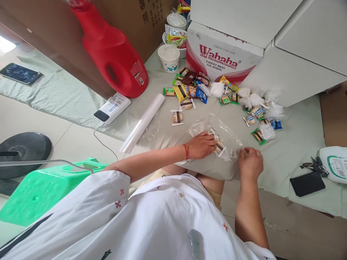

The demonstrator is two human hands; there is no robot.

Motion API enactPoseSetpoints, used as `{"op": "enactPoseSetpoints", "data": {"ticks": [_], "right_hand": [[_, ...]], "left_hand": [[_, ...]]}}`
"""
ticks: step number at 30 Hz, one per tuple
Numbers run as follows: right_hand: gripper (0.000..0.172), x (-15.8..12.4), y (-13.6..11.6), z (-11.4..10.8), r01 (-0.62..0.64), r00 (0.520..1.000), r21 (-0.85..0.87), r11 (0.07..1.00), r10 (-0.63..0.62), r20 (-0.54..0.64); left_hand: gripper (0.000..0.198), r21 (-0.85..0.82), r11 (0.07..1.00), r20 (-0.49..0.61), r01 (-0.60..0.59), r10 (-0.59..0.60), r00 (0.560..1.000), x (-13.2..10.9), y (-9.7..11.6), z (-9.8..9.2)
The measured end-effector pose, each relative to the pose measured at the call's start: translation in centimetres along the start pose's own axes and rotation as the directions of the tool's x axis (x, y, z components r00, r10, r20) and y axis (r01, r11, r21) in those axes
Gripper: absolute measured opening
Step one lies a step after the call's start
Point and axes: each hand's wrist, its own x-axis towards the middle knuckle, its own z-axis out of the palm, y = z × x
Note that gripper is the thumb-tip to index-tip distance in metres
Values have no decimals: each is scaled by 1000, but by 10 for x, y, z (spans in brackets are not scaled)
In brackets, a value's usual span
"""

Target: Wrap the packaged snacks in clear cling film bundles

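Observation:
A sheet of clear plastic film (230,135) lies on the cloth-covered table in front of me, with packaged biscuits (219,144) on it. My left hand (202,145), wearing a red string bracelet, is closed over these biscuits, its fingertips bent against the wrappers. At the sheet's right edge, my right hand (251,162) pinches the film between thumb and fingers. Beyond the sheet lie two loose biscuit packs, one a striped biscuit (177,117). A roll of clear film (143,122) rests to the left.
Mixed snack packs (189,86) and film-wrapped bundles (256,99) lie toward the Wahaha carton (219,54). A red jug (114,54), a white device (114,108) and a paper cup (168,57) stand or lie leftward. At right are a black pouch (307,183) and keys (314,166).

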Motion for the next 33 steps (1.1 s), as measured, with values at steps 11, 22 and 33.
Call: {"op": "enactPoseSetpoints", "data": {"ticks": [11,22,33], "right_hand": [[23,103,-59,39,210,893,326,922,-316,319],[16,11,-71,-12,531,491,542,651,-758,430],[45,-23,-85,12,756,565,72,650,-704,430]], "left_hand": [[29,111,992,-10,54,-54,999,1,-4,11],[22,-276,951,0,138,-143,990,-10,-10,-3],[86,-389,345,-76,854,-936,343,-5,-25,-27]]}}
